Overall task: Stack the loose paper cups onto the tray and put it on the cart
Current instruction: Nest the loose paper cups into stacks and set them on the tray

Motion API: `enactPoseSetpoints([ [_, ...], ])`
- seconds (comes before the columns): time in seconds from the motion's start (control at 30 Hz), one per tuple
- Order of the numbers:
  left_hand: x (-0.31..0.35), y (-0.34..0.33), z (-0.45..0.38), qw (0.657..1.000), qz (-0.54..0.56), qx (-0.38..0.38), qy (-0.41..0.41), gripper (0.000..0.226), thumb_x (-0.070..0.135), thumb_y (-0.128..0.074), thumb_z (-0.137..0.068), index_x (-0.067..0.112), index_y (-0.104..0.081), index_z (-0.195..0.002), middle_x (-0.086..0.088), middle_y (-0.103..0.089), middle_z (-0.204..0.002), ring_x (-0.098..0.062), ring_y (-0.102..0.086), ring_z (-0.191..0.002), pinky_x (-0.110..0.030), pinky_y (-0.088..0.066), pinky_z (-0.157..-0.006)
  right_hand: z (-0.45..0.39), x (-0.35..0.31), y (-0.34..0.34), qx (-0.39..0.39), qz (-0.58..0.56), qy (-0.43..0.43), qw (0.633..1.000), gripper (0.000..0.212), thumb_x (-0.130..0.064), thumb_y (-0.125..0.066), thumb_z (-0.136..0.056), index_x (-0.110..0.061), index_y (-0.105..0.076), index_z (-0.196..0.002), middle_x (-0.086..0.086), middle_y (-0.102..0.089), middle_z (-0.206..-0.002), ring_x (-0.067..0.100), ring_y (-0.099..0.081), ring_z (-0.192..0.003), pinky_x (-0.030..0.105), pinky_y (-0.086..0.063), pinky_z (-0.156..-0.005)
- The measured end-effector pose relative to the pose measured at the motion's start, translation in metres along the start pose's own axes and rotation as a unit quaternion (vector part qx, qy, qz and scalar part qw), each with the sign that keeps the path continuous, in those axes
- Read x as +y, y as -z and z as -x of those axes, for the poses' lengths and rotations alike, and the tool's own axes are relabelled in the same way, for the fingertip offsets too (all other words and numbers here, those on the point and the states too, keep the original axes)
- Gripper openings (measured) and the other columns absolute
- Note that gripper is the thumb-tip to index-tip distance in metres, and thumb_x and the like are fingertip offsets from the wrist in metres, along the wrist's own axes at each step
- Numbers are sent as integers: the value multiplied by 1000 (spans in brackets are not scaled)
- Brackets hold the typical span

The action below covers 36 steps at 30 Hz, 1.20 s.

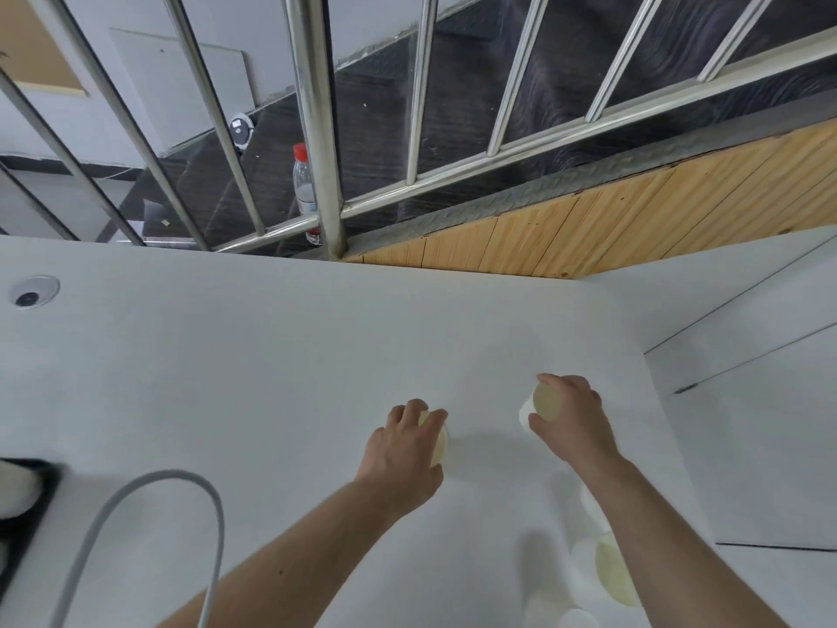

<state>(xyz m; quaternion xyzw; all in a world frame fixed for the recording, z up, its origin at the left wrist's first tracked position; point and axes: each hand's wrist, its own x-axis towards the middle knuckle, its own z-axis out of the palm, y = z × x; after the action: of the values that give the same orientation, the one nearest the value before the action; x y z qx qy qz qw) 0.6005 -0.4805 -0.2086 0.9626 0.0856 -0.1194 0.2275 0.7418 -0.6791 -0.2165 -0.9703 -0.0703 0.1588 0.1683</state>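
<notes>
Cups (602, 568) lie loose under the right hand (571, 414); each hand, left hand (404, 451) too, grips one.

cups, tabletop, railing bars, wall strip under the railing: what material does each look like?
Cup in the right hand: thin white paper, matte, cream inside, as far as the blur allows. Tabletop: smooth white, probably laminate or painted board; flat, faint shadows only. Railing bars: polished metal, likely stainless steel; bright streak reflections. Wall strip: light wood planks, with visible seams and grain.
</notes>
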Motion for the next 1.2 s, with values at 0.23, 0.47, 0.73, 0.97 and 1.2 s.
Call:
enactPoseSetpoints([
  [0.23, -25, 11, 35, 999, 28, 23, -4, 63, 31, -57, -86, 29, -28, -142, 5, -31, -141, -20, -35, -127, -31, -46, -86, 69, -55, -28, 9, -10, 60, 998, 61, -29, -70, -82, -29, -47, -138, -5, -40, -135, 20, -39, -122, 34, -50, -86],
  [0.47, -53, 30, 68, 998, 24, 24, -50, 64, 30, -57, -86, 28, -27, -143, 5, -29, -143, -20, -33, -129, -33, -47, -88, 128, -88, -40, 45, -17, 31, 998, 62, -31, -68, -84, -32, -43, -141, -9, -37, -136, 16, -37, -123, 31, -49, -87],
  [0.73, -72, 44, 110, 994, 36, 55, -89, 65, 31, -55, -86, 30, -26, -144, 7, -30, -143, -18, -32, -130, -29, -47, -87, 191, -108, -46, 77, -17, 21, 997, 63, -31, -67, -84, -34, -42, -141, -12, -35, -136, 11, -34, -124, 27, -49, -85],
  [0.97, -96, 49, 174, 993, 28, 56, -96, 65, 30, -55, -87, 29, -26, -145, 6, -27, -144, -19, -32, -130, -32, -47, -90, 248, -139, -64, 88, -27, 54, 994, 62, -29, -67, -84, -34, -43, -140, -14, -35, -136, 10, -34, -123, 25, -48, -81],
  [1.2, -153, 56, 260, 994, 19, 86, -61, 64, 31, -55, -86, 30, -28, -144, 6, -27, -145, -19, -31, -131, -32, -47, -92, 317, -183, -106, 90, -58, 97, 990, 61, -28, -66, -84, -37, -42, -139, -17, -33, -136, 8, -32, -125, 23, -41, -76],
])
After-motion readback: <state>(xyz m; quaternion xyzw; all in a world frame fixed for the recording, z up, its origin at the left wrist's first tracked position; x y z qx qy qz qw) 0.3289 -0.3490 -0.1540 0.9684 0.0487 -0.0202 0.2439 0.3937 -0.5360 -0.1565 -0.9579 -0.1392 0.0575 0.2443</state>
